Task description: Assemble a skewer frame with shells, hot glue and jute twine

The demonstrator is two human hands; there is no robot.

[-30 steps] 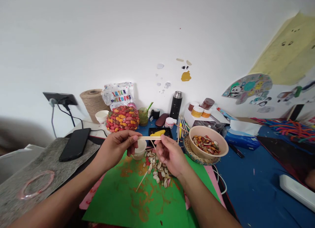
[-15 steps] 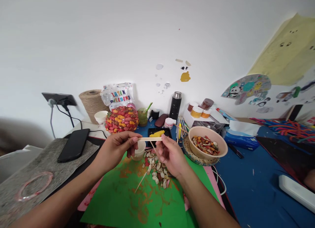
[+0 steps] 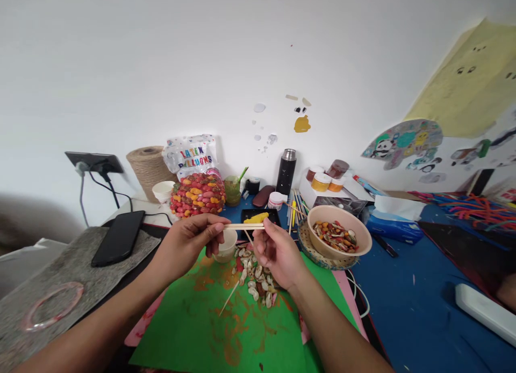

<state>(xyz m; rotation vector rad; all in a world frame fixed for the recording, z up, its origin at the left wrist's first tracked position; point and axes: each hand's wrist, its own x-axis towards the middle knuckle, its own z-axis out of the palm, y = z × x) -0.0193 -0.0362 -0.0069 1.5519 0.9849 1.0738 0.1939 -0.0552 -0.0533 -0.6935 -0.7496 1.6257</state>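
My left hand [image 3: 191, 243] and my right hand [image 3: 276, 253] pinch the two ends of a pair of thin wooden sticks [image 3: 244, 226], held level above a green sheet [image 3: 193, 324]. A further thin stick slants down from my right hand. Under the sticks stand a small white cup [image 3: 226, 247] and a heap of pale and coloured shells [image 3: 253, 276]. Just behind the sticks a yellow piece [image 3: 255, 218] lies on a small black tray [image 3: 260, 214].
A tan bowl of coloured shells [image 3: 339, 230] sits on a woven mat at the right. A shell-covered ball [image 3: 197, 193], twine spool [image 3: 148, 166], balloon bag [image 3: 189, 153], black flask [image 3: 285, 172] and paint jars [image 3: 322, 180] line the wall. A black phone [image 3: 117, 237] lies left.
Both hands keep the same pinch on the sticks. The view has drifted slightly, so everything sits a little further left in the frame.
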